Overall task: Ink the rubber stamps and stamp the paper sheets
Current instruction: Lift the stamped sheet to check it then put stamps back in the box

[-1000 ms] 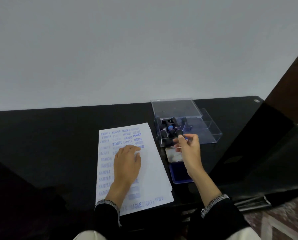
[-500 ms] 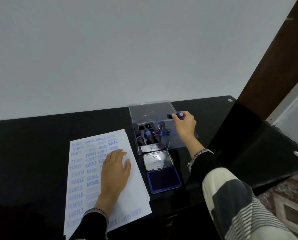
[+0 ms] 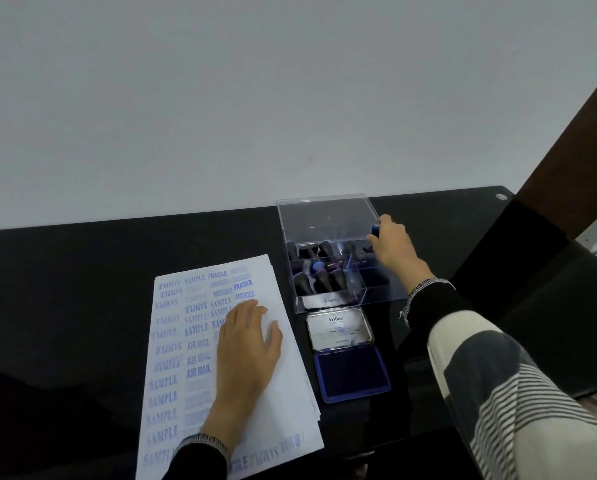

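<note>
Clear acrylic stamp box [image 3: 328, 216]: right hand [image 3: 392, 247] has carried rubber stamp [image 3: 375, 231] to far-right compartment, gripping it; left hand [image 3: 246, 344] flat on stamped sheets [image 3: 290, 393]; swap likely.

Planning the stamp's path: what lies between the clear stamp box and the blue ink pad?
In the head view, the ink pad's open metal lid lies between the clear stamp box and the blue ink pad.

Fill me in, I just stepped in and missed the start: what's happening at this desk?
A person is stamping paper. The left hand rests flat on the top sheet, already covered with blue SAMPLE, AIR MAIL and FRAGILE marks. The right hand grips a stamp at the clear box, where other stamps stand. The ink pad lies open between box and person.
</note>
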A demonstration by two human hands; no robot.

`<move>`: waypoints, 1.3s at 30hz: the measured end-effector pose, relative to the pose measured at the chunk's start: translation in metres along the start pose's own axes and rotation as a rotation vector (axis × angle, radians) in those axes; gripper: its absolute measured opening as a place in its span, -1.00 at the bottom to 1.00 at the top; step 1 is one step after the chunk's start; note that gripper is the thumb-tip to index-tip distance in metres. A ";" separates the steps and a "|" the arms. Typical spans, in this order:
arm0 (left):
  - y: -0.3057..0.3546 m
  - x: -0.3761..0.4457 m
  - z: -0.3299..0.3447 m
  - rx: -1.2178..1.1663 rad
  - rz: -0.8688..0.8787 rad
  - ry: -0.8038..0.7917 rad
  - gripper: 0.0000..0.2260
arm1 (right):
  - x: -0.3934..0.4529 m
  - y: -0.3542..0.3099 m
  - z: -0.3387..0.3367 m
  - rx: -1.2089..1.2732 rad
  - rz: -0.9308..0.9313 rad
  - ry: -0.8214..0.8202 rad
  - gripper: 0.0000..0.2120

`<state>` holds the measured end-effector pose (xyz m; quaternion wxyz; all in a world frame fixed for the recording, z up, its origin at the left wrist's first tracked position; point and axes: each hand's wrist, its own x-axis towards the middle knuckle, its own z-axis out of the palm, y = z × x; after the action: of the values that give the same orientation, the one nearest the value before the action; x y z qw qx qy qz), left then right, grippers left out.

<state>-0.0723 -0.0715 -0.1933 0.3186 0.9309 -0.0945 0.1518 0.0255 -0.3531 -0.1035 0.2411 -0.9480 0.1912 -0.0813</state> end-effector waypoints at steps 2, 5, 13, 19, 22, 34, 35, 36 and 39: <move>0.000 0.000 0.000 0.005 0.000 -0.001 -0.74 | 0.002 0.000 0.002 -0.005 -0.001 -0.003 -0.65; 0.000 0.000 0.000 0.014 0.005 0.004 -0.75 | 0.006 -0.001 0.001 -0.042 -0.009 -0.044 -0.64; -0.001 0.000 0.001 0.046 0.026 0.016 -0.76 | 0.015 -0.004 -0.003 -0.099 0.053 -0.152 -0.68; -0.002 0.000 0.002 0.043 0.030 0.020 -0.76 | 0.016 -0.008 0.003 -0.110 0.141 -0.139 -0.51; -0.003 0.000 0.002 0.045 0.034 0.021 -0.76 | 0.017 -0.009 0.004 -0.072 0.183 -0.123 -0.50; -0.002 0.005 -0.002 0.070 -0.018 -0.007 -0.78 | -0.028 -0.043 0.001 0.302 0.019 0.151 -0.91; -0.002 0.005 -0.005 0.033 -0.035 -0.034 -0.78 | -0.039 -0.050 -0.001 0.365 0.001 0.151 -0.90; -0.003 0.006 -0.007 -0.018 -0.058 -0.062 -0.79 | -0.050 -0.057 -0.001 0.428 -0.015 0.155 -0.90; -0.006 0.004 -0.021 -0.186 -0.127 -0.099 -0.81 | -0.082 -0.075 0.001 0.620 -0.045 0.153 -0.88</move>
<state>-0.0718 -0.0542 -0.1794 0.4075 0.9078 -0.0645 0.0756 -0.0252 -0.2590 -0.0731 0.5017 -0.8245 0.1537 -0.2119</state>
